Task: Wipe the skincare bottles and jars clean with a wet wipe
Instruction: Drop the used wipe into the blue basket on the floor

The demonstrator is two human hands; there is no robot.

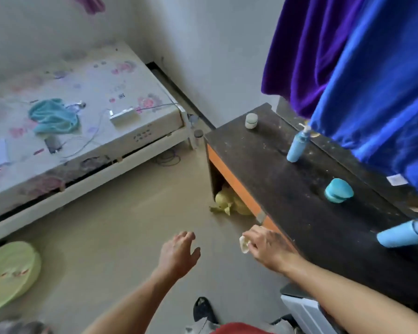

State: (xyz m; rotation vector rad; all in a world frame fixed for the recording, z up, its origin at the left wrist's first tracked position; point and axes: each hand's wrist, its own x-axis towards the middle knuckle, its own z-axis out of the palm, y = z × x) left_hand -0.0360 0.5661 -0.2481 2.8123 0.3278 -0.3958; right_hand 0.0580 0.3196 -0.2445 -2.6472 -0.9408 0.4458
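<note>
Right hand (266, 247) closed around a crumpled white wet wipe (244, 244) beside the dark table's (287, 189) near edge, left hand (179, 254) open and empty over the floor, with white jar (251, 120), upright blue bottle (296, 148), teal jar (338, 190) and tipped blue bottle (401, 235) spread along the tabletop.

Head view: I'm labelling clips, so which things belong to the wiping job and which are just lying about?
Job: wipe in the right hand; white jar; blue bottle; teal jar; blue tube.

Lying about: teal cloth; green cushion; yellow bag; blue curtain.
</note>
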